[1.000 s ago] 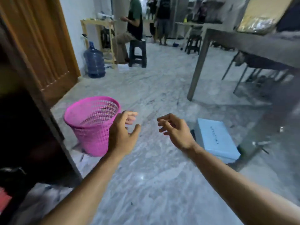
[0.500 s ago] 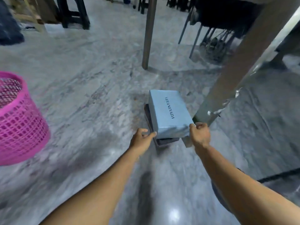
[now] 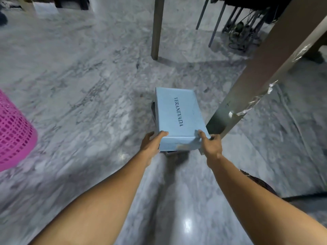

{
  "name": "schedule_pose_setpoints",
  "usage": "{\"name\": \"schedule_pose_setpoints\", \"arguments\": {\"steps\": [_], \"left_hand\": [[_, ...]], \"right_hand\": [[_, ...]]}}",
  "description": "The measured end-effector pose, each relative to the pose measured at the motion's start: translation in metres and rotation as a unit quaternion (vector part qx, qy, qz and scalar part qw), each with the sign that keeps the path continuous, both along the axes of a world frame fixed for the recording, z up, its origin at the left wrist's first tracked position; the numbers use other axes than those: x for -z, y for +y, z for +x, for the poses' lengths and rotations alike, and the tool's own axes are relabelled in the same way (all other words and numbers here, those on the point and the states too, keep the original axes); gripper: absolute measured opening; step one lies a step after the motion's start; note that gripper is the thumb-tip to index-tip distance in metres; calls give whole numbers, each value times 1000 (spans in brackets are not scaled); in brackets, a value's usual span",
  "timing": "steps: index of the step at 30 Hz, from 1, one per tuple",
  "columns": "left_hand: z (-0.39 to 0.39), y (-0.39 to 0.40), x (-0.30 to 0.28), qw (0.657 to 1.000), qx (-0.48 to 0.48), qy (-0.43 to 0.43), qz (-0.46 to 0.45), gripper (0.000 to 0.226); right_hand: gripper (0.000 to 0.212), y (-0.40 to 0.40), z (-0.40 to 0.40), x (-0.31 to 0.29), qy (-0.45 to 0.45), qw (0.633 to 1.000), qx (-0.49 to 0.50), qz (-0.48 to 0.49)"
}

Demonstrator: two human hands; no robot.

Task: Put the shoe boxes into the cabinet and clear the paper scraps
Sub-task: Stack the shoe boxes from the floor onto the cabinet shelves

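A light blue shoe box (image 3: 179, 117) sits on the grey marbled floor (image 3: 85, 89), its lid facing up with dark lettering running along its length, and both bare hands grip its near end. The left hand (image 3: 151, 145) clasps the near left corner, thumb lying on the lid edge and the fingers wrapped down the side; the right hand (image 3: 211, 145) does the same at the near right corner, thumb on top of the lid and the rest of the fingers curled around the side and hidden behind the box. Both hands are closed on the box rather than spread. Beneath the blue box a darker box (image 3: 153, 110) shows only as a thin strip along the left side and a sliver at the near end — the blue one rests on top of it, though whether it is lifted clear at all cannot be told. Just to the right of the boxes stands a thick brownish table leg (image 3: 256, 82), slanting in the wide view, with scraps of tape (image 3: 254, 101) stuck to it. A second, slimmer leg (image 3: 156, 27) stands farther back. At the left edge, well apart from the boxes, is a pink mesh wastebasket (image 3: 12, 135) — only part of it is in view. Thin chair legs and tangled cables (image 3: 238, 32) lie at the upper right.
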State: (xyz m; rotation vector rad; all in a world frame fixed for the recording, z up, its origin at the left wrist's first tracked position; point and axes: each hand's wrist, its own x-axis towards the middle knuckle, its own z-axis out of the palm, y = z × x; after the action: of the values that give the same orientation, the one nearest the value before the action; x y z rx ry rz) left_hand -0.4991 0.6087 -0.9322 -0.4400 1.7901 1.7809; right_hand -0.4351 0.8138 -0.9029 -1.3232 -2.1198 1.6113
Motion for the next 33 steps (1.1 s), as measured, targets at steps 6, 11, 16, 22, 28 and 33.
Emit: {"name": "schedule_pose_setpoints", "arguments": {"steps": [6, 11, 16, 22, 28, 33], "left_hand": [[49, -53, -18, 997, 56, -18, 49, 92], [104, -90, -42, 996, 68, 36, 54, 100], [161, -137, -71, 995, 51, 71, 49, 123], [160, -243, -162, 952, -198, 226, -49, 115], [164, -351, -259, 957, -13, 225, -182, 87], [217, -403, -277, 980, -2, 162, -117, 80]], "right_hand": [[79, -18, 38, -15, 19, 987, -46, -150], [69, -64, 81, -32, 76, 940, -50, -328], [60, -106, 116, -52, 112, 916, -57, -381], [103, -127, 144, -64, 67, 888, -213, -401], [104, -170, 149, -111, 38, 826, -392, -402], [92, -221, 126, -166, 65, 759, -528, -375]]}}
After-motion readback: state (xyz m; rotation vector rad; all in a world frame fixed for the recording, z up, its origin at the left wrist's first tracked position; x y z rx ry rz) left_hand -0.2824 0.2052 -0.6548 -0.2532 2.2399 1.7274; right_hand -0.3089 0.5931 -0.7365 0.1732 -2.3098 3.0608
